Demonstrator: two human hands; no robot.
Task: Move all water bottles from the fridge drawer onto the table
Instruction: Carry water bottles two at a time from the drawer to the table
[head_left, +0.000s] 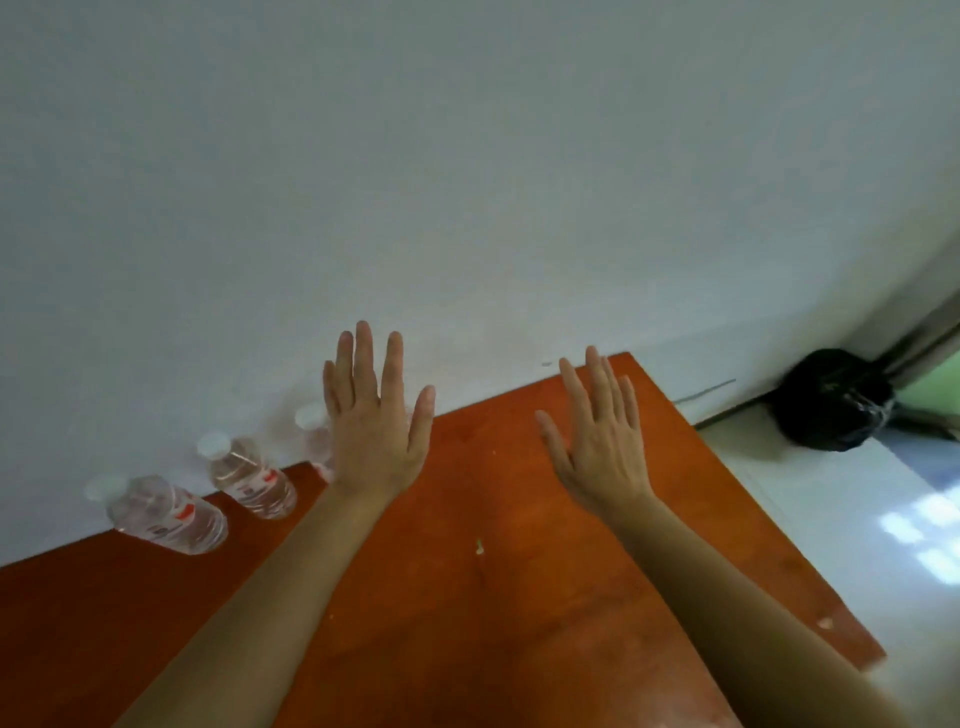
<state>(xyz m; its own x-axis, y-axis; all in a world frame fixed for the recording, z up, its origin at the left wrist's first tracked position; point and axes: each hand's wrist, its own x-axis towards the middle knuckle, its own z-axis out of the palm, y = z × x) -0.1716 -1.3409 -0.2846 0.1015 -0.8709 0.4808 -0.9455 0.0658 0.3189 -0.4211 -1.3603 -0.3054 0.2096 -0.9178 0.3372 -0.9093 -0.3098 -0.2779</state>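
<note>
While clear plastic bottles (166, 514) stand, flat hands (376, 415) hover above the glossy table (467, 623).

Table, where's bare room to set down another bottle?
The table is bare between the left hand and right hand, and on to its right edge. It is crowded along the wall at left, where three bottles stand, and one partly hidden behind the left hand.

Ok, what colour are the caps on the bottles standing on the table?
White, on each water bottle along the table's far edge; head view shows it.
</note>
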